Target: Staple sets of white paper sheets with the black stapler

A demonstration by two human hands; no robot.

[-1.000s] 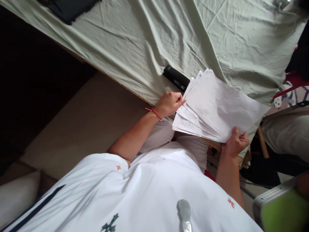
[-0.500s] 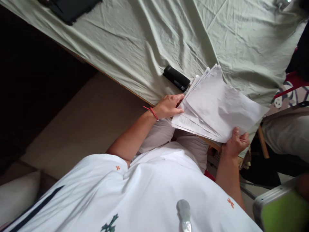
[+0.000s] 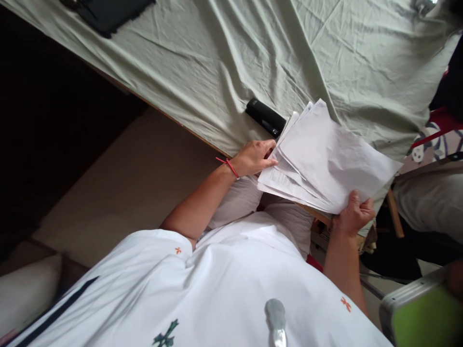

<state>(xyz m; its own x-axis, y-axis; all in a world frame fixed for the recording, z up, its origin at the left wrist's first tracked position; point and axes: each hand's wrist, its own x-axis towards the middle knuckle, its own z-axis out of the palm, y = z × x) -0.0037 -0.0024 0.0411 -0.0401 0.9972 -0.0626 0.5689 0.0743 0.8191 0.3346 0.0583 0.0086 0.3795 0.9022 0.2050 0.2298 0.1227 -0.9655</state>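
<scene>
A loose stack of white paper sheets (image 3: pixel 333 154) is held between my two hands over the table's front edge. My left hand (image 3: pixel 256 156) grips the stack at its left side, thumb on top and the other fingers partly hidden beneath. At the lower right corner, my right hand (image 3: pixel 354 213) pinches the sheets with the thumb above and the fingers curled under. The sheets are fanned at the left, where faint print shows on a lower one. Just beyond my left hand lies a black stapler-like object (image 3: pixel 265 117), close to the papers' upper left edge.
A wrinkled pale green cloth (image 3: pixel 202 62) covers the table. A dark flat object (image 3: pixel 112 14) lies at the far left. To the right are a person's leg in light trousers (image 3: pixel 430 202), a panda-patterned fabric (image 3: pixel 434 144) and a green-topped stool (image 3: pixel 419 308).
My left thumb has shifted slightly right on the sheets, and the stack's upper edge has dropped a little. My right hand stays in place.
</scene>
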